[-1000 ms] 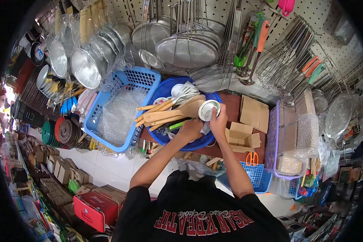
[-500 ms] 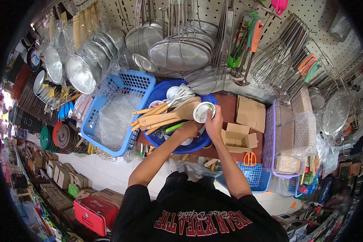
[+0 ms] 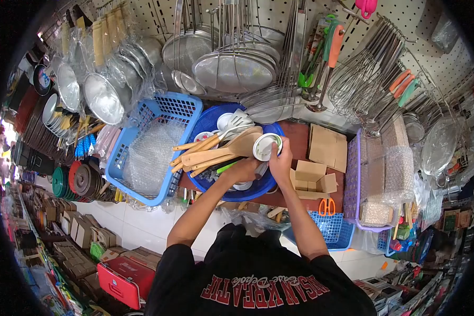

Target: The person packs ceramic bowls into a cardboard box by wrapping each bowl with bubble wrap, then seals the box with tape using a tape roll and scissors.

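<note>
My right hand (image 3: 280,161) grips a small white bowl (image 3: 267,147) with a green pattern, its thumb over the rim. The bowl is tilted towards me above the right side of a blue basin (image 3: 274,181). Lower in the basin, my left hand (image 3: 244,170) is closed around something; a dark greyish piece (image 3: 261,169) shows at its fingers, too small to name. Beside that hand lies a bright green strip (image 3: 225,168), partly covered. Wooden spatulas (image 3: 216,154) and slotted turners (image 3: 239,119) with wooden handles lie across the basin, with another white bowl (image 3: 225,120) behind them.
Left of the basin stands a blue basket (image 3: 159,199) with bubble wrap. To the right are an open cardboard box (image 3: 314,179), orange-handled scissors (image 3: 326,207) and a purple basket (image 3: 353,184). Strainers (image 3: 234,73) and whisks (image 3: 353,79) hang from the pegboard behind.
My left hand has shifted slightly, covering more of the green strip, and the greyish piece at its fingers shows more. My right hand still holds the bowl in nearly the same place.
</note>
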Demonstrator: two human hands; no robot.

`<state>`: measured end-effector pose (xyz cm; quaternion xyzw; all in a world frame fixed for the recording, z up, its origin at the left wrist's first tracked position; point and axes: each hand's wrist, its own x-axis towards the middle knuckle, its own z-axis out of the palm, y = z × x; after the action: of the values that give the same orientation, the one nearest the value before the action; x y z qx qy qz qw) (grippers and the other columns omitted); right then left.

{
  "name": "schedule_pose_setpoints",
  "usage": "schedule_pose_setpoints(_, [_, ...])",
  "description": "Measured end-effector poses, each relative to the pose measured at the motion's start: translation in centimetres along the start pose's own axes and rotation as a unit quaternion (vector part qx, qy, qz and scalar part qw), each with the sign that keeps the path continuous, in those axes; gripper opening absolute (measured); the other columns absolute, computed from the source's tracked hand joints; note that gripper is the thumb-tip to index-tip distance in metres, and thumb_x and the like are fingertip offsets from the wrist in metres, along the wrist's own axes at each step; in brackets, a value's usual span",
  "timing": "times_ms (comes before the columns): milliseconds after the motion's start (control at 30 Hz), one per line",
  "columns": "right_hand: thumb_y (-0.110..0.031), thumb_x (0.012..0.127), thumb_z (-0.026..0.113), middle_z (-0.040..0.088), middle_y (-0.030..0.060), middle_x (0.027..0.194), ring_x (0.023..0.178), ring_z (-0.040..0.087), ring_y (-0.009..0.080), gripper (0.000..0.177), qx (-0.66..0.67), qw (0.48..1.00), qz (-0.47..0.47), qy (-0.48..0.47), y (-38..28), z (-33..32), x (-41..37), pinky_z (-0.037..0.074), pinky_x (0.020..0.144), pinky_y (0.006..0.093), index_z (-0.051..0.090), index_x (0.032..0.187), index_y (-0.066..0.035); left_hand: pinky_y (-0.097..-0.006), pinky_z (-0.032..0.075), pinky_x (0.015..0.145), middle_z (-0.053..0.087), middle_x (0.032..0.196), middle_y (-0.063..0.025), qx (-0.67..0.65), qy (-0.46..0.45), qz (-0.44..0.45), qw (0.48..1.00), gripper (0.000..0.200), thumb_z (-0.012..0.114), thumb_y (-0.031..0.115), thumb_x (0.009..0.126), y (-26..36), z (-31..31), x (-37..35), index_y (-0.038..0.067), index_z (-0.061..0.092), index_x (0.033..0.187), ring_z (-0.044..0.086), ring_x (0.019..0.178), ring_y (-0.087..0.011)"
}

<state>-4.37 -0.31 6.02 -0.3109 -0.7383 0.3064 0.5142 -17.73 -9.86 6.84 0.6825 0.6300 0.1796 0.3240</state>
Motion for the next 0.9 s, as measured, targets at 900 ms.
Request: schedule_pose_setpoints(900, [-0.026,0.104,0.056,0.062,0.0056,0.078,0.050,0.055,0.0083,0.023,0.043,0.995,0.087,-0.038,0.8,-0.1,-0.6,0.044,0.041,0.0255,0.052,0.110,-0.004,-0.0480,0.052,0.095,0.066,0.114,-0.0261,0.036,0.068,0.017,0.997,0.060,0.079,0.025,0.074,-0.1,1.7,0.2,0.001,0.059,0.125,0.064,0.105,-0.0421])
